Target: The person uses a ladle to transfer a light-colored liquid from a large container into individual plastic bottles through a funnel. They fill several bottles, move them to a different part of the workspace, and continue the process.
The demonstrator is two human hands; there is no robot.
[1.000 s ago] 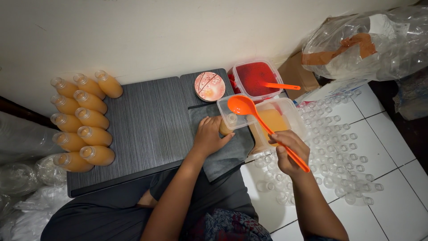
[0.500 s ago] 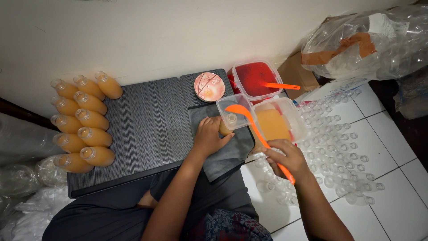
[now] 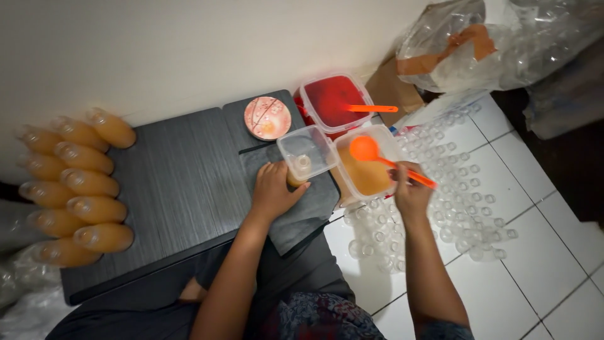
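Fingers [image 3: 286,182] of your left hand [image 3: 272,192] wrap the small bottle [image 3: 301,170] at mid frame; your right hand [image 3: 412,192] grips the orange spoon [image 3: 377,157] over the tub [image 3: 368,170]. Bottle looks light and slippery: hold its middle.

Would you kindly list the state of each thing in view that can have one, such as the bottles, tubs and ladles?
Bottle under funnel: upright, held by left hand.
Square funnel: seated on that bottle.
Orange ladle: gripped by right hand, over the tub.
Clear tub: open, holding orange liquid.
Red tub: open, second ladle resting across it.
Filled bottles: lying on their sides.
Empty bottles: standing on the floor.
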